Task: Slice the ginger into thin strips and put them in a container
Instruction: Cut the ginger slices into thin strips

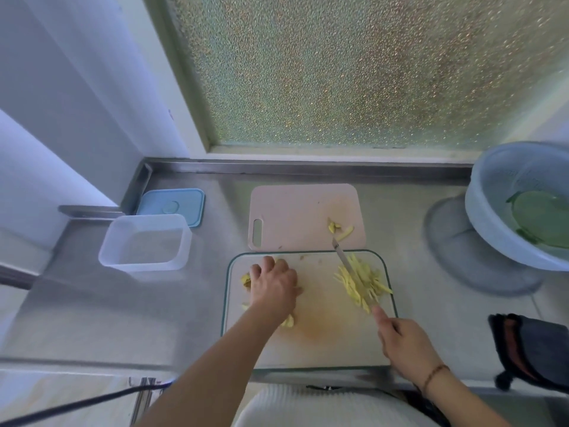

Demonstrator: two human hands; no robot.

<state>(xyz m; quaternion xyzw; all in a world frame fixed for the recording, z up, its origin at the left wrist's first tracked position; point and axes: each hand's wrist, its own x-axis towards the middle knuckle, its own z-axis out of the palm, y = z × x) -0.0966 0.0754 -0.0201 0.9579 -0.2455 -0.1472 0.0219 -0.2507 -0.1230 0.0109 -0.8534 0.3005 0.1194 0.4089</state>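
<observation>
A glass cutting board (311, 343) lies in front of me on the steel counter. A pile of thin yellow ginger strips (368, 278) sits at its right side. My right hand (403, 343) grips a knife (346, 261), whose blade lies across the strips, pointing away from me. My left hand (274, 286) rests palm down on the board's left part, over ginger pieces (246, 278) that poke out by the fingers; more bits (289, 322) lie near my wrist. An empty clear plastic container (144, 243) stands to the left, its blue lid (172, 204) behind it.
A pink cutting board (295, 217) with a few ginger scraps (340, 229) lies behind the glass one. A light-blue colander (492, 192) holding something green stands at the right. A dark cloth (529, 349) lies at the counter's right front. A frosted window backs the counter.
</observation>
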